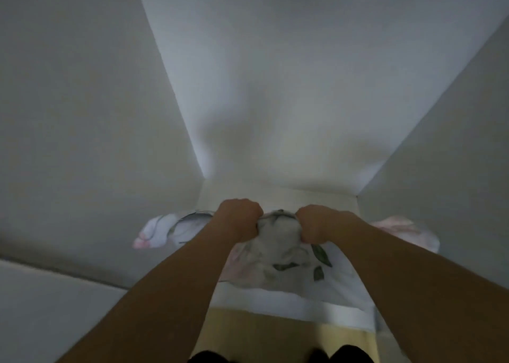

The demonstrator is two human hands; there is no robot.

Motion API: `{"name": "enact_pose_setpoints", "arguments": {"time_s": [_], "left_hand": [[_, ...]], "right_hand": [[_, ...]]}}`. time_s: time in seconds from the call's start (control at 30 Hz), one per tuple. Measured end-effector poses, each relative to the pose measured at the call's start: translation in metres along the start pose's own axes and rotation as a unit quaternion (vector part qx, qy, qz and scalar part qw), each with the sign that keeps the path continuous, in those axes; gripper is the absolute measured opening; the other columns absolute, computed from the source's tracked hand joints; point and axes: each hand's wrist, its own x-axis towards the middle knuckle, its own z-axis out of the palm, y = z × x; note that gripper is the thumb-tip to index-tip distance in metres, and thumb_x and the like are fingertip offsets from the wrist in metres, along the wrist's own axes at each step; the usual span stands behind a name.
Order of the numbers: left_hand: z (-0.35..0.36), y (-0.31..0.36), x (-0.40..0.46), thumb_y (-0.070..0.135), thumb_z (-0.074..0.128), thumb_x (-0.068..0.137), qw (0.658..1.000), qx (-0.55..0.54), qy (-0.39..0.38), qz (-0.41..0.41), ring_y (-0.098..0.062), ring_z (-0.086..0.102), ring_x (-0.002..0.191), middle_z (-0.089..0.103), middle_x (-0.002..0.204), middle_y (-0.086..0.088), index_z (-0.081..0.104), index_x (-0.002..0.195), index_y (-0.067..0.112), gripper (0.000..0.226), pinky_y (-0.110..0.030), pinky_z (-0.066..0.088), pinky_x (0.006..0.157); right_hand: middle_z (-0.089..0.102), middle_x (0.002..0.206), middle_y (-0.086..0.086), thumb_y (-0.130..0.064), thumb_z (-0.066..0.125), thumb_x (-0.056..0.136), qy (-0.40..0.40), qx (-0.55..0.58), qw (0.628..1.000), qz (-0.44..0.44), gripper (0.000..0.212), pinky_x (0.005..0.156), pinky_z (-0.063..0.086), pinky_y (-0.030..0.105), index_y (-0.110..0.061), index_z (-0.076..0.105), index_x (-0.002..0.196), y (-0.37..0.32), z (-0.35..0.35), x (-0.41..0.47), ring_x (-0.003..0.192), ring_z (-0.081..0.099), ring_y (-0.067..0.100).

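Observation:
A pale cloth [281,255] printed with green leaves and pink flowers hangs in front of me, bunched at its top. My left hand [239,219] grips the bunched top edge on the left. My right hand [316,224] grips the same edge on the right, close beside the left. Both fists are closed round the fabric, and both forearms reach forward from the bottom of the view. Ends of the cloth stick out to the left [157,230] and to the right [405,230] behind my arms.
White walls [275,87] meet in a narrow corner straight ahead. A white panel [55,307] lies at the lower left. Yellowish floor [275,335] shows below the cloth, with dark shapes [349,354] at the bottom edge.

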Motion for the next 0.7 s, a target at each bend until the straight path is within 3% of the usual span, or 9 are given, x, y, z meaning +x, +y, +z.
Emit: {"name": "enact_pose_setpoints", "arguments": {"time_s": [0.23, 0.33, 0.4, 0.47, 0.57, 0.7], "left_hand": [[-0.146, 0.033, -0.206, 0.024, 0.055, 0.085, 0.997, -0.023, 0.061, -0.028, -0.023, 0.063, 0.077, 0.064, 0.081, 0.0, 0.061, 0.083, 0.023, 0.007, -0.028, 0.037, 0.06], [-0.185, 0.051, -0.273, 0.017, 0.052, 0.08, 0.994, -0.045, 0.085, -0.052, -0.023, 0.062, 0.075, 0.062, 0.078, 0.002, 0.061, 0.081, 0.025, 0.011, -0.028, 0.04, 0.06], [-0.2, 0.061, -0.309, 0.017, 0.053, 0.079, 0.993, -0.052, 0.086, -0.068, -0.023, 0.062, 0.078, 0.064, 0.083, 0.002, 0.062, 0.084, 0.026, 0.013, -0.029, 0.043, 0.063], [-0.204, 0.069, -0.333, 0.018, 0.054, 0.08, 0.991, -0.053, 0.099, -0.076, -0.023, 0.062, 0.079, 0.066, 0.085, 0.002, 0.064, 0.086, 0.026, 0.013, -0.028, 0.042, 0.064], [-0.202, 0.083, -0.368, 0.021, 0.054, 0.083, 0.988, -0.04, 0.118, -0.089, -0.023, 0.064, 0.084, 0.068, 0.09, 0.001, 0.067, 0.095, 0.026, 0.018, -0.028, 0.045, 0.067], [-0.197, 0.086, -0.401, 0.02, 0.053, 0.086, 0.98, -0.037, 0.158, -0.113, -0.024, 0.063, 0.089, 0.067, 0.096, -0.002, 0.063, 0.099, 0.02, 0.016, -0.032, 0.047, 0.075]], "right_hand": [[0.054, 0.133, 0.005, -0.033, 0.053, 0.091, 0.016, 0.058, 0.997, -0.038, 0.043, 0.106, 0.039, 0.035, -0.022, 0.049, 0.133, -0.083, -0.095, -0.213, 0.121, 0.052, 0.024], [0.059, 0.106, 0.004, -0.036, 0.066, 0.079, -0.014, 0.067, 0.996, -0.055, 0.033, 0.092, 0.05, 0.036, -0.021, 0.059, 0.107, -0.117, -0.123, -0.284, 0.103, 0.06, 0.025], [0.056, 0.095, 0.001, -0.043, 0.074, 0.071, 0.011, 0.088, 0.992, -0.094, 0.04, 0.078, 0.052, 0.033, -0.02, 0.055, 0.098, -0.138, -0.129, -0.323, 0.089, 0.059, 0.021], [0.057, 0.098, 0.002, -0.042, 0.071, 0.075, 0.055, 0.107, 0.986, -0.114, 0.045, 0.07, 0.047, 0.03, -0.017, 0.051, 0.105, -0.154, -0.123, -0.348, 0.086, 0.057, 0.019], [0.06, 0.107, 0.009, -0.034, 0.059, 0.086, 0.08, 0.117, 0.984, -0.107, 0.036, 0.073, 0.047, 0.032, -0.013, 0.049, 0.113, -0.175, -0.106, -0.374, 0.091, 0.06, 0.024], [0.063, 0.108, 0.011, -0.023, 0.047, 0.094, 0.086, 0.096, 0.988, -0.09, 0.02, 0.074, 0.044, 0.027, -0.009, 0.06, 0.101, -0.2, -0.103, -0.394, 0.098, 0.062, 0.027]]}}
